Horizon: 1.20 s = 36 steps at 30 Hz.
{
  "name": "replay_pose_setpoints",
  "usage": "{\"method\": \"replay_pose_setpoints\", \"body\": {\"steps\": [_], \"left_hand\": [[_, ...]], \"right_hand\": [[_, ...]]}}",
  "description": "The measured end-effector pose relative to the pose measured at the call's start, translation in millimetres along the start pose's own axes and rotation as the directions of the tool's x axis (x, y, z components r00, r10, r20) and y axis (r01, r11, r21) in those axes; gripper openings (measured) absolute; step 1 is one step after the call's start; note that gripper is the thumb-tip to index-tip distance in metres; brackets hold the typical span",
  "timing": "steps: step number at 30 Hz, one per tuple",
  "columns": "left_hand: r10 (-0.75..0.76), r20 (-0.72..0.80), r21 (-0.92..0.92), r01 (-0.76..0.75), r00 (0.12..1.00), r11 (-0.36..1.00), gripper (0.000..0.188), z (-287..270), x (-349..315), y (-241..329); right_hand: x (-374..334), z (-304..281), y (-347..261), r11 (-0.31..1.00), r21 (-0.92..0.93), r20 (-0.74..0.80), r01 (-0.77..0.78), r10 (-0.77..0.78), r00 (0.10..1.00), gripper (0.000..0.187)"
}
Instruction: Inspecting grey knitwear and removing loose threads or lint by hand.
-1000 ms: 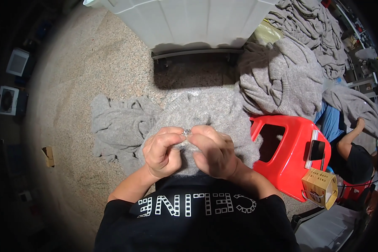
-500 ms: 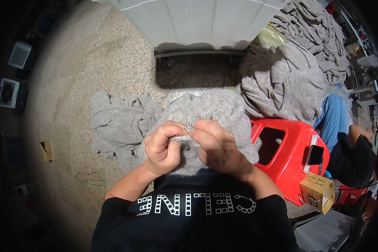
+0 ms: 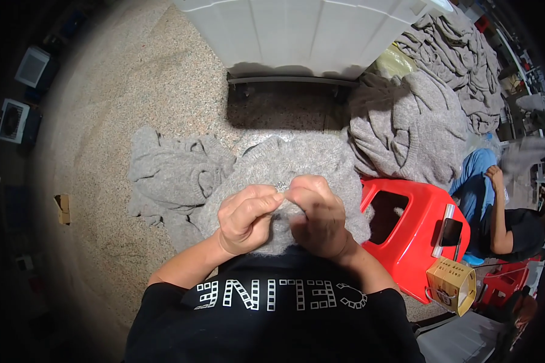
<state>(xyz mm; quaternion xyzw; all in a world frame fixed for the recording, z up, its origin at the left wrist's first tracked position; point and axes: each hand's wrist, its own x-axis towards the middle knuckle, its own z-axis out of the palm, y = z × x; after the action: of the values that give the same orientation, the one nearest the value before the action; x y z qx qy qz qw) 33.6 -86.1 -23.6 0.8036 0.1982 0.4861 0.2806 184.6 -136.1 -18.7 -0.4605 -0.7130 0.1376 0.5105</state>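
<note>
A fuzzy light-grey knit sweater (image 3: 312, 157) lies spread across my lap. My left hand (image 3: 248, 218) is closed, its thumb and forefinger pinching the knit near the middle. My right hand (image 3: 320, 212) is closed opposite it, with the fingertips of both hands meeting; its lower fingers are slightly blurred. Just beyond the meeting fingertips, a small sparkly silver button-like piece (image 3: 280, 186) shows on the knit, partly covered by them. To the left, another grey knit garment (image 3: 169, 169) rests crumpled on the floor, against the sweater's edge.
A big whitish plastic bin (image 3: 297, 36) stands ahead. Right of it are heaped grey knits (image 3: 412, 127). A red stool (image 3: 406, 236) at my right carries a phone (image 3: 451, 232) and a yellowish carton (image 3: 451, 284). Another person in blue trousers (image 3: 475, 175) sits beyond it.
My hands have shifted slightly right and closer together, and the silver piece is more covered. The person on the right has moved, with an arm now bent at the knee.
</note>
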Motion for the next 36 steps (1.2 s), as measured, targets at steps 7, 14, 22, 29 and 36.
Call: {"method": "replay_pose_setpoints", "body": {"steps": [7,14,22,29,36], "left_hand": [[0.049,-0.009,0.011,-0.049,0.999,0.999,0.027,-2.5,8.3,-2.5],[-0.451,0.213,-0.14,0.484,0.867,0.864,0.017,-5.5,10.2,6.0],[-0.539,0.002,0.169,0.531,0.842,0.831,0.017,-37.1,15.5,-10.7],[-0.819,0.131,-0.648,0.674,0.558,0.355,0.012,-46.4,7.3,-16.6],[-0.739,0.464,-0.831,0.53,0.488,-0.171,0.018,-37.1,4.8,-11.8]], "right_hand": [[0.5,-4.5,0.1,1.0,0.001,0.041,0.01,-0.01,0.999,0.029],[2.2,3.2,5.3,0.997,-0.073,-0.082,-0.03,0.024,0.996,0.033],[13.2,-12.7,13.2,0.974,-0.221,-0.174,-0.052,0.013,0.985,0.03],[6.5,-14.7,14.9,0.976,-0.152,-0.188,-0.154,0.124,0.974,0.03],[-2.9,-15.8,24.8,0.964,-0.145,-0.198,-0.221,0.191,0.961,0.029]]}}
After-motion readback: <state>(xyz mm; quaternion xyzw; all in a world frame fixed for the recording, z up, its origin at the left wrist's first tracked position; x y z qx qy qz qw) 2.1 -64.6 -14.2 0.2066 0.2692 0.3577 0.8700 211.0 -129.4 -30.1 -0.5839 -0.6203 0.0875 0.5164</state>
